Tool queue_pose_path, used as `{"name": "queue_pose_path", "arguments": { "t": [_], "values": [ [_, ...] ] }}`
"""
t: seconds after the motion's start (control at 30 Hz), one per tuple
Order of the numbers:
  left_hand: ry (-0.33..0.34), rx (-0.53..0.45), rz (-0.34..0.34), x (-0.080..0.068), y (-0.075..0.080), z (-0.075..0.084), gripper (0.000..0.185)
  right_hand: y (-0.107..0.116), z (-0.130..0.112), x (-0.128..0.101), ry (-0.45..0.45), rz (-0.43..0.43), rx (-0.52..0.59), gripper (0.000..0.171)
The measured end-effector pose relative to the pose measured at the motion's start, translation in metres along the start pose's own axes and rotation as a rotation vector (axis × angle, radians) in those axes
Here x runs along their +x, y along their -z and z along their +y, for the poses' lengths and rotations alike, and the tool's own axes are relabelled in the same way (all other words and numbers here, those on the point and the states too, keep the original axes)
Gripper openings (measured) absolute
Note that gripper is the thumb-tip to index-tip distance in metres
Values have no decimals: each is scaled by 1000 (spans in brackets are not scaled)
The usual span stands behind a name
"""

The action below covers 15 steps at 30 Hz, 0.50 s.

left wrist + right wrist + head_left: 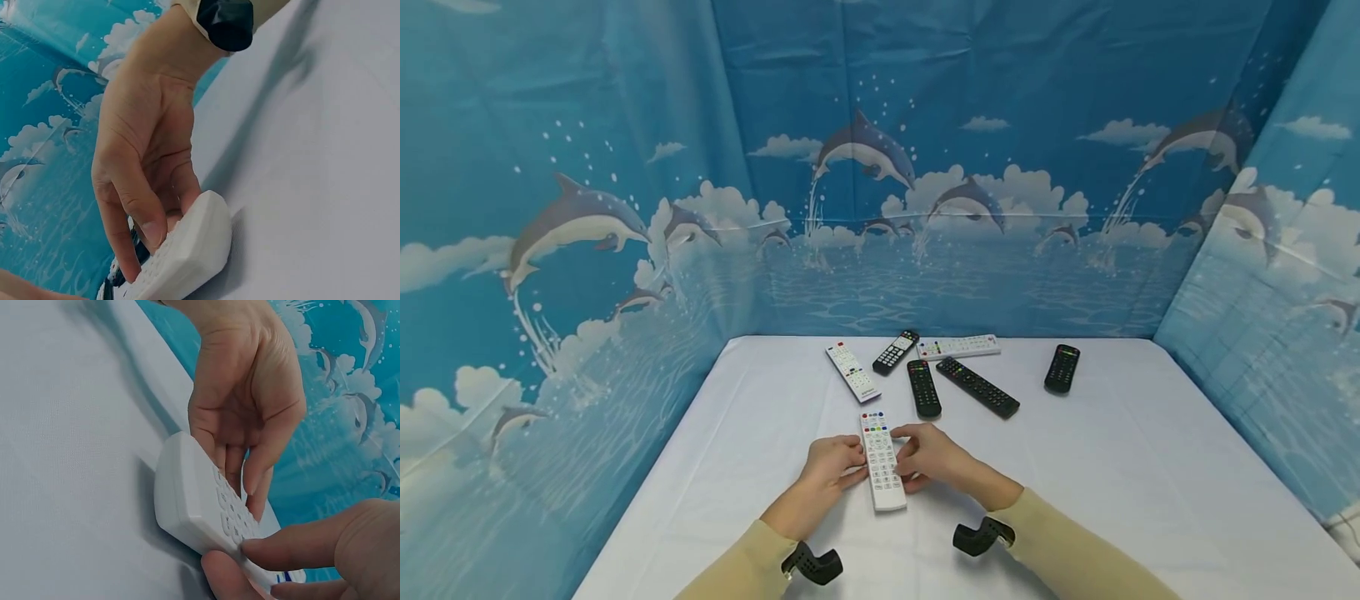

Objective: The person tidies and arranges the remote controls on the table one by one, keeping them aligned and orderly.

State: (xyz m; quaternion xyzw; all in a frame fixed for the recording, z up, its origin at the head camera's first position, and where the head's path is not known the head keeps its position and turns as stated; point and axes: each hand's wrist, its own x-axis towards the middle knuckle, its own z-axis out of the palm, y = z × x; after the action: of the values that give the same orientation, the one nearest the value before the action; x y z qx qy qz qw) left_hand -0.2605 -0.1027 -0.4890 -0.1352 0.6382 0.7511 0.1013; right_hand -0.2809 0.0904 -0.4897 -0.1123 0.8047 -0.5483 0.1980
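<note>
A white remote (882, 459) lies flat on the white table (1150, 467), buttons up, between the two hands. The left hand (832, 468) is on its left edge and the right hand (934, 457) on its right edge, so the remote sits pinched from both sides.

In the left wrist view the left hand (140, 169) curls its thumb and fingers onto the near end of the remote (187, 250), the thumb tip on the button face and the other fingers tucked along the side. In the right wrist view the right hand (325, 556) presses a finger and thumb against the remote (200, 506) on the near side, while the left hand (247, 419) grips the far side with bent fingers. Both hands are narrow, closed on the remote; it rests on the cloth rather than being lifted.

Beyond the hands, farther from the person, lie six more remotes. Just past the fingertips is a black remote (923, 387), upright in the view. Left of it is a white one (853, 371), tilted. Behind these are a short black one (896, 352) and a white one (958, 347) lying crosswise. A long black remote (977, 387) lies slanted to the right of the right hand, and another black remote (1062, 368) sits well apart, farther right.

A dolphin backdrop (865, 167) surrounds the table. Tan sleeves (1075, 550) cover both forearms.
</note>
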Motion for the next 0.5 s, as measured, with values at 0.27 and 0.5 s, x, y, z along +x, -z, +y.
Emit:
{"name": "queue_pose_path", "arguments": {
  "t": [0.27, 0.5],
  "values": [
    [-56, 97, 19, 2, 9, -3, 44, -16, 0, -5, 25, 44, 113, 77],
    [-52, 116, 40, -1, 27, 4, 43, -32, -11, -2, 4, 40, 193, 76]
  ]
}}
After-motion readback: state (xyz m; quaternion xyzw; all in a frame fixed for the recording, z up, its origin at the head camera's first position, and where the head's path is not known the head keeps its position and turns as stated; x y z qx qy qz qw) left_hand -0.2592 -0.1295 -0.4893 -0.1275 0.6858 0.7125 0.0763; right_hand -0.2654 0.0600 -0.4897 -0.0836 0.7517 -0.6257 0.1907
